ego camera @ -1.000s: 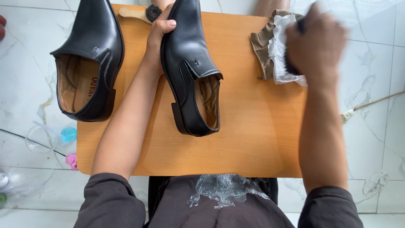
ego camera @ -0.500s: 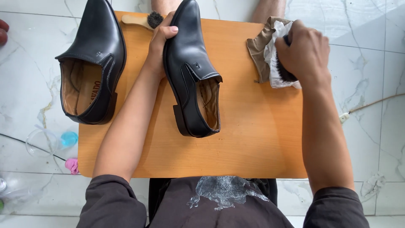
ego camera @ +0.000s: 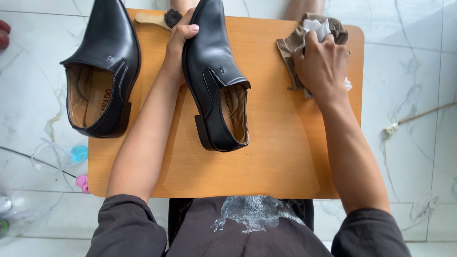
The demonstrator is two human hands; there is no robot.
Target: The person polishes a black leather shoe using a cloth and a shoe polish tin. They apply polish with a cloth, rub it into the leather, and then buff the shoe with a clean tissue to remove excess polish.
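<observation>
Meanwhile, the left hand [ego camera: 180, 50] grasps the toe end of the black glossy leather slip-on shoe [ego camera: 214, 81], which lies mid-worktop [ego camera: 276, 162]; it looks stiff, fairly light and slick, best held around its firm upper. Right of that shoe, the right hand [ego camera: 322, 64] is clenched on a soft, crumpled brown-and-white cloth [ego camera: 304, 38]. Left of it sits the matching second black shoe [ego camera: 102, 71], a wooden-handled brush [ego camera: 157, 19] behind; nothing blocks either hand.

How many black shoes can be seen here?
2. One black shoe lies mid-table, held by the left hand. The other shoe sits at the table's left edge. No others show.
</observation>
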